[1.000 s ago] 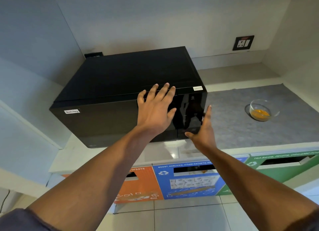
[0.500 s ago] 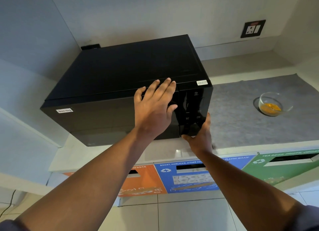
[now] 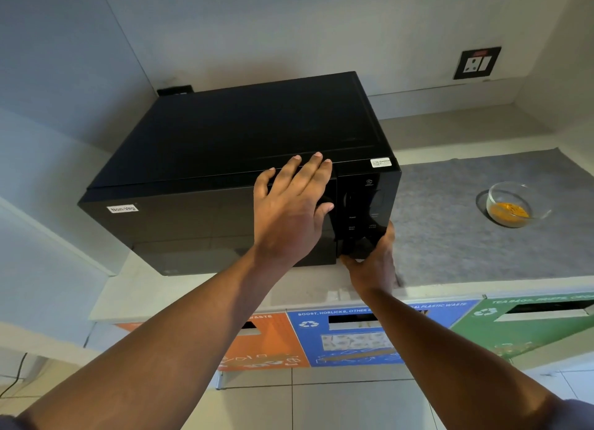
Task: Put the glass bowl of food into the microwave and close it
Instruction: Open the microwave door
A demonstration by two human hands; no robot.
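A black microwave (image 3: 244,147) sits on the counter with its door shut. My left hand (image 3: 292,211) lies flat against the door's upper right part, fingers spread and reaching the top edge. My right hand (image 3: 373,262) is at the bottom of the control panel, thumb and fingers touching its lower edge; I cannot tell whether it presses a button. A clear glass bowl (image 3: 514,204) with orange food stands on the grey mat to the right, apart from both hands.
The grey mat (image 3: 450,243) covers the counter right of the microwave. A wall socket (image 3: 477,62) is above it. Orange, blue and green waste bins (image 3: 353,336) line the front under the counter. Walls close in on the left and the right.
My right hand has moved in from beside the microwave to the bottom of the control panel. My left hand stayed on the door. The camera drew closer.
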